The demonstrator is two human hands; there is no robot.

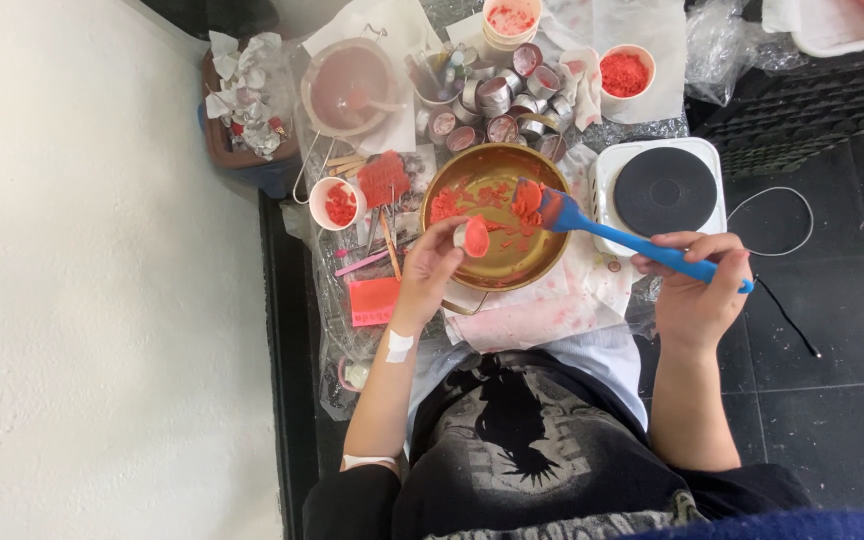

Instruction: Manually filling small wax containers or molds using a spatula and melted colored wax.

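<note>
My left hand (430,268) holds a small round tin (473,236) filled with red wax, tilted over the near edge of a brass bowl (542,262). The bowl holds smears and clumps of red wax (449,205). My right hand (698,282) grips the handle of a blue spatula (612,232), whose blade, coated with red wax, rests inside the bowl at its right side.
A white single hotplate (664,190) sits right of the bowl. Several empty metal tins (497,98) cluster behind it. Paper cups of red wax flakes (624,74) (338,203), a pink-filled pot (349,85), red wax slabs (374,300) and sticks lie around on plastic sheeting.
</note>
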